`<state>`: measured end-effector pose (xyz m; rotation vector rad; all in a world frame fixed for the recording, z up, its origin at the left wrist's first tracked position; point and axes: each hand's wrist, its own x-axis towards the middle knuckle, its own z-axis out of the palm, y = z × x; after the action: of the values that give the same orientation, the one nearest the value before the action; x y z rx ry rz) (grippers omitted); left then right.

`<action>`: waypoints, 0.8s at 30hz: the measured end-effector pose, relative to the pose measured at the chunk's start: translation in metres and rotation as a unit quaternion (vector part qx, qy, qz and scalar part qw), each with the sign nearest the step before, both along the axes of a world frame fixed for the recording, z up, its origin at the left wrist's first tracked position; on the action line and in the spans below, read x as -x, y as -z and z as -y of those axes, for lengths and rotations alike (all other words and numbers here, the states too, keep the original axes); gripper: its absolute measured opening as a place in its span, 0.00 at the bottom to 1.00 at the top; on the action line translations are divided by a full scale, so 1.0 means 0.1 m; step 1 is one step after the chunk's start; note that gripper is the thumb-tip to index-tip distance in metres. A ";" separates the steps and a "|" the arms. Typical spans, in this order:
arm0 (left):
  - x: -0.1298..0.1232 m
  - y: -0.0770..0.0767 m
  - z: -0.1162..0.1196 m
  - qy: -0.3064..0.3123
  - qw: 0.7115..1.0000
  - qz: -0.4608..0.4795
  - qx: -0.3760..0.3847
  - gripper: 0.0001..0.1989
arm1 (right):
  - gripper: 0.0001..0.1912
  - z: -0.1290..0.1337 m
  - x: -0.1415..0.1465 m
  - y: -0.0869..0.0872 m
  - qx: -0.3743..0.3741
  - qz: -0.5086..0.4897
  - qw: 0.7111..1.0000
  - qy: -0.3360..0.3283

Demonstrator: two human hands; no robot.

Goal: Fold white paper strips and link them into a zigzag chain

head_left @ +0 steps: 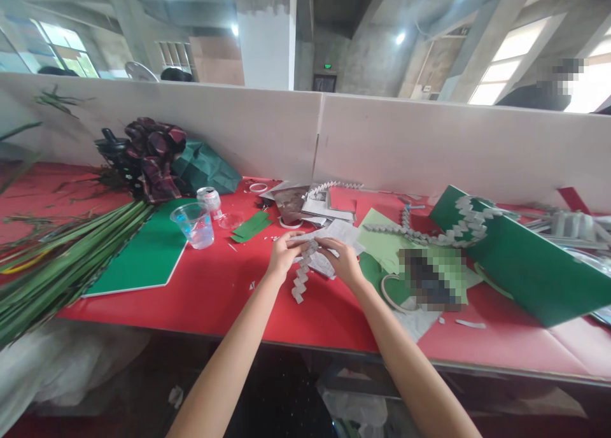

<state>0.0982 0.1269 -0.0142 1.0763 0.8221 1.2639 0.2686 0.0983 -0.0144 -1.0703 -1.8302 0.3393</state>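
Between my two hands hangs a short zigzag chain of folded paper [300, 279], grey-white, its lower end dangling above the red tabletop [229, 298]. My left hand [285, 254] pinches the chain's upper end from the left. From the right, my right hand [340, 257] closes its fingers on the same end. The fingertips partly cover that end, so its exact fold is hidden. Just behind the hands lie printed paper sheets [346, 231]. A longer folded-paper chain [420, 235] stretches to the right across light green paper [377, 237].
Long green leaves [95, 247] and a green board [138, 266] lie at left. A plastic cup [195, 226] and a can [209, 201] stand near green paper strips [252, 226]. A folded green board [525, 260] stands at right. Behind runs a white partition [405, 145].
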 end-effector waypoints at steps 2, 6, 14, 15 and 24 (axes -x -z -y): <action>0.00 0.01 0.00 0.006 1.000 -0.001 0.003 0.21 | 0.13 0.00 0.01 0.00 -0.011 -0.002 1.000 0.003; 0.00 0.01 0.00 0.011 1.000 0.006 0.014 0.22 | 0.12 0.01 0.02 0.01 -0.029 -0.004 1.000 0.006; -0.01 0.02 0.00 0.029 0.999 0.004 0.033 0.26 | 0.11 0.02 0.02 0.01 -0.026 0.005 1.000 0.013; -0.01 0.01 0.01 0.033 0.999 0.005 0.033 0.26 | 0.11 0.02 0.03 0.01 -0.025 0.007 1.000 0.010; -0.05 0.00 0.05 0.072 0.997 0.010 0.005 0.28 | 0.10 0.00 0.06 0.09 -0.040 0.017 0.999 0.029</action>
<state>0.1030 0.1223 -0.0139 1.0938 0.7211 1.1477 0.2622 0.0982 -0.0235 -1.0770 -1.8238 0.2128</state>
